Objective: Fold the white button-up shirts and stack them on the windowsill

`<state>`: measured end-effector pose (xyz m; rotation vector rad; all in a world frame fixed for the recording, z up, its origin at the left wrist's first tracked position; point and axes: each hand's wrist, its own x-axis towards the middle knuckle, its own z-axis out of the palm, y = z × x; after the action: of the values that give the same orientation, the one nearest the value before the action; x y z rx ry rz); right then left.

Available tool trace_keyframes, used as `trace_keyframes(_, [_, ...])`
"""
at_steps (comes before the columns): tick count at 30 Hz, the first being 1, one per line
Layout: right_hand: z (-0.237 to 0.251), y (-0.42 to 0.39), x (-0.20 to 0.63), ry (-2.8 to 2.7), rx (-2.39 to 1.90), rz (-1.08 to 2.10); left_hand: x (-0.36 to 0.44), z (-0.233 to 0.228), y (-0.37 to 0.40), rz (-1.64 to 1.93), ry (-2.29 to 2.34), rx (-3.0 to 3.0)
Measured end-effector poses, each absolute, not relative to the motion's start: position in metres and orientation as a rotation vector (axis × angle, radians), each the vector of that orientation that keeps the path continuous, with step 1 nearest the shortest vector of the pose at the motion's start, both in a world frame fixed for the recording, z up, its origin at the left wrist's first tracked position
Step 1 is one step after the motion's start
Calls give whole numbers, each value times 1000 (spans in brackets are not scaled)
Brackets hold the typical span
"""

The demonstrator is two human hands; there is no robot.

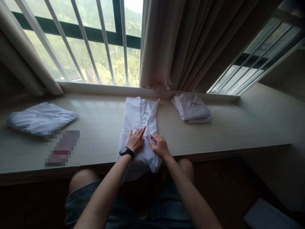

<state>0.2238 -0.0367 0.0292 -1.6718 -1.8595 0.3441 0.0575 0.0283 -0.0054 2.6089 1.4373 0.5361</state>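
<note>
A white shirt (132, 111), folded into a long strip, lies in front of me on the table. Its lower end hangs over the near edge, and a pointed flap stands up at its far right corner. My left hand (137, 140) rests on the middle of the cloth, fingers stretched out and apart. A black watch sits on that wrist. Close by on the right, my right hand (160, 146) touches the shirt's right side. Its fingers are bent, with the thumb apart from the forefinger and no cloth visibly gripped between them.
Folded white shirts (194, 108) are stacked at the back right of the table (100, 143). At the left lies a loosely bunched white garment (40, 117), with a blurred-out item (63, 148) nearer me. A barred window and curtains (162, 44) stand behind the table.
</note>
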Motion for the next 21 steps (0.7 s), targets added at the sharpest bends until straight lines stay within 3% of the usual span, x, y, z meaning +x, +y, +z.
trace_keyframes(6, [12, -58, 219, -1886, -1636, 353, 56, -3, 25, 508, 1347, 2710])
trace_keyframes(10, [7, -86, 222, -1676, -1867, 236, 54, -4, 24, 604, 1302, 2680])
trace_keyframes(21, [0, -133, 226, -1411, -1993, 497, 52, -4, 27, 818, 1338, 2456])
